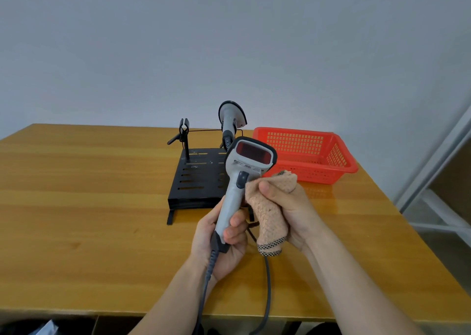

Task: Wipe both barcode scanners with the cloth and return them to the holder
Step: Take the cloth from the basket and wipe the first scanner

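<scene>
- Your left hand is wrapped tightly round the lower handle of the grey barcode scanner, fingers curled across the front of the grip, thumb side hidden behind it.
- The scanner stands nearly upright out of that fist, leaning a little to the right, with its red scan window at the top facing you.
- Just above your left fingers sits the dark trigger; below your fist the grey cable leaves the handle's black end cap and drops past the table edge.
- Your right hand is closed on the tan cloth, thumb pressed over the bunched fabric; the cloth's checked hem hangs beneath your palm.
- The cloth touches the right side of the scanner's handle, immediately above your left grip and beside the trigger.
- Beyond both grips, on the wooden table, stands the black holder. Its left clip holds nothing; the second scanner sits in the right one, head up.
- Right of the holder, past your right hand, lies a red basket, well apart from the cloth.
</scene>
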